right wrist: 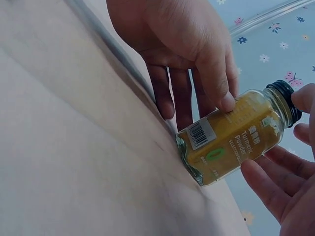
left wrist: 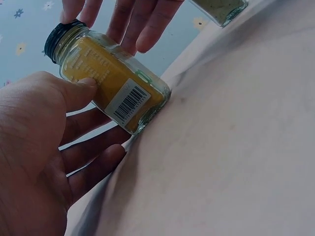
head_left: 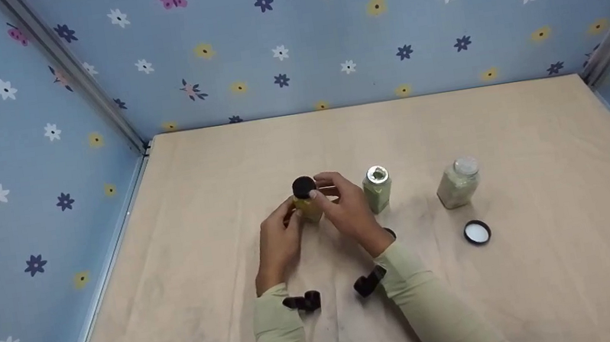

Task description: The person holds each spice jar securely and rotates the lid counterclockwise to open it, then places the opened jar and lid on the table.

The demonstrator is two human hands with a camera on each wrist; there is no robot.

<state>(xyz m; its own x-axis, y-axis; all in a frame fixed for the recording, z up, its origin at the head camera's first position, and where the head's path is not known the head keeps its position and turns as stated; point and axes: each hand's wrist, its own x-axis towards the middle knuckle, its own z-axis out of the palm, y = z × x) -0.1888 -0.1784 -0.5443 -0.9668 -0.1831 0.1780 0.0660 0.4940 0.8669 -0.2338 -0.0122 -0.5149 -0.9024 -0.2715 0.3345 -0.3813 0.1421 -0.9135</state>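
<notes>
A glass jar of turmeric powder (right wrist: 236,135) stands upright on the table, a black screw cap (head_left: 304,186) on its top. My left hand (head_left: 281,240) grips its body, with the thumb across the side above the barcode label (left wrist: 129,102). From the other side my right hand (head_left: 351,209) pinches the cap with thumb and forefinger, its other fingers beside the glass. Just right of that hand is an uncapped jar (head_left: 377,189) of green contents with a silvery rim.
Farther right stands a jar (head_left: 458,186) of pale green contents with a whitish top. A black lid (head_left: 477,232) lies in front of it, white inside upward. A dark rounded edge (head_left: 390,232) shows partly behind my right wrist. Flowered walls (head_left: 333,30) enclose the cloth-covered table (head_left: 193,181).
</notes>
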